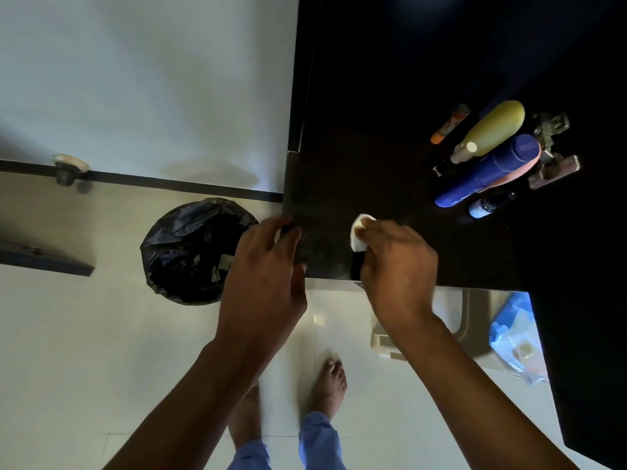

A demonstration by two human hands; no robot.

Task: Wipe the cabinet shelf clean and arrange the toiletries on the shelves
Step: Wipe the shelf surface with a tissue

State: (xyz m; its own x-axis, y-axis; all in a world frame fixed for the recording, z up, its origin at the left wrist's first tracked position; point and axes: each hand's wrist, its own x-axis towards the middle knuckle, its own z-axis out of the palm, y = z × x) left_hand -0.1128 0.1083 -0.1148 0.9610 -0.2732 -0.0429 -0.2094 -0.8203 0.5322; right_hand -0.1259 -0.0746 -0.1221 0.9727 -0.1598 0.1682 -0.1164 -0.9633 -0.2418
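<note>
The dark cabinet shelf (339, 184) fills the upper right. My right hand (397, 269) presses a small white wipe (359, 234) onto the shelf near its front edge. My left hand (264, 273) grips the shelf's front left corner, fingers curled over the edge. At the shelf's right stand several toiletries: a yellow bottle (492, 128), a blue bottle (488, 171), a thin orange-tipped tube (449, 123) and a small dark bottle (488, 205).
A bin lined with a black bag (195, 249) stands on the pale tiled floor left of the shelf. Metal door hinges (553, 150) sit behind the bottles. A blue plastic packet (515, 337) lies lower right. My bare feet (327, 385) are below.
</note>
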